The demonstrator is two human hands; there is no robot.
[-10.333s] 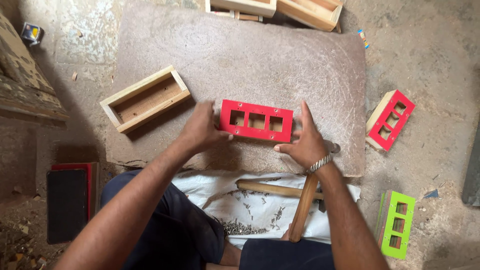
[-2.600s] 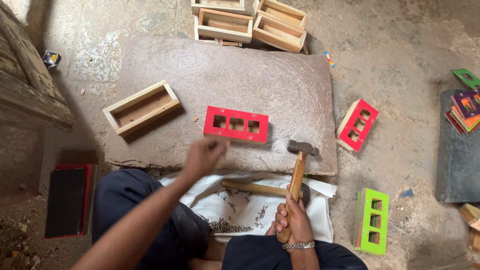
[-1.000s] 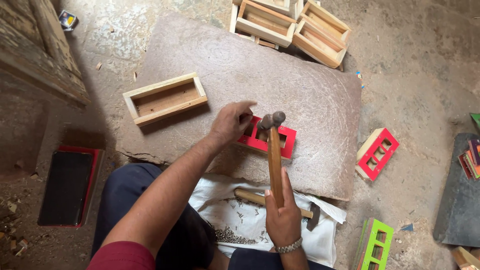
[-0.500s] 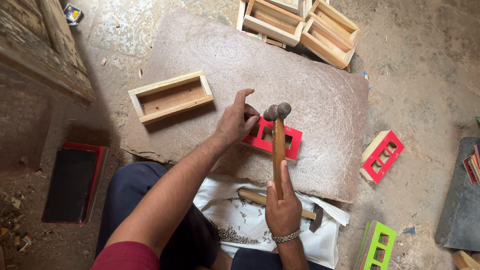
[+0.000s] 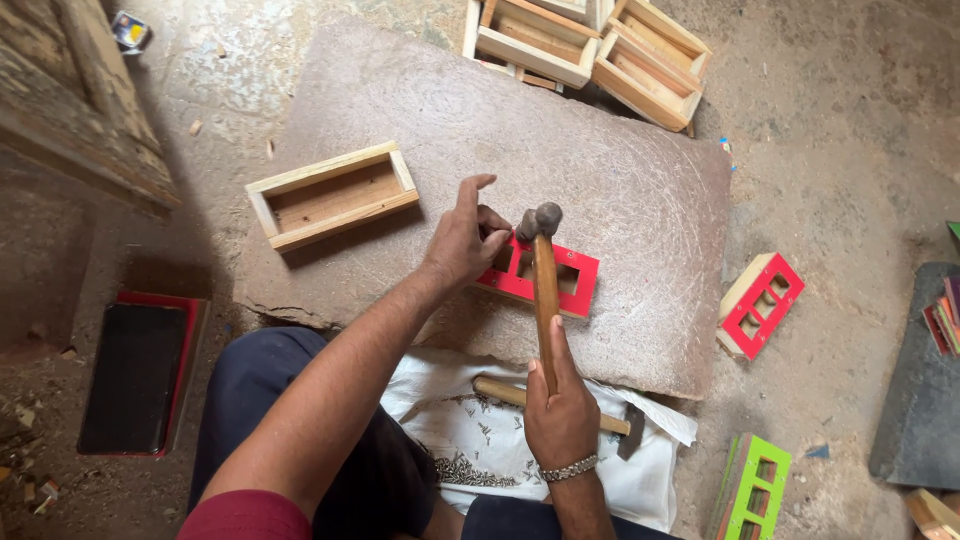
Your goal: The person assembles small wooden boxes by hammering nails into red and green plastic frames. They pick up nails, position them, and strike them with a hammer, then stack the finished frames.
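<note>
Dusty concrete floor (image 5: 860,150) strewn with wood chips fills the view of what looks like a workshop, and a large flat stone slab (image 5: 620,190), grey-brown and scratched, lies across its middle as the work surface. At the far left, weathered wooden planks (image 5: 70,100) run along the edge, and below them a black slate in a red frame (image 5: 135,375) lies flat on the ground. On the left part of the slab sits an open, unpainted wooden box frame (image 5: 332,195), well apart from the hands. The left hand (image 5: 462,240) rests on the left end of a red faceplate with rectangular cut-outs (image 5: 575,283), fingertips pinched together on it with the index finger raised; what they pinch is too small to tell. The right hand (image 5: 560,415) is wrapped tight around the wooden handle of a hammer (image 5: 543,290), whose metal head hangs just above the faceplate beside the left fingers. Beneath the forearms a white cloth (image 5: 480,440) holds a heap of small nails (image 5: 470,470) and a second hammer (image 5: 610,425). Behind the slab, more bare wooden frames (image 5: 590,50) are stacked. To the right, on the floor, lie a finished red-faced box (image 5: 760,305) and a green-faced box (image 5: 752,490), with a dark slab (image 5: 920,400) at the far right edge.
</note>
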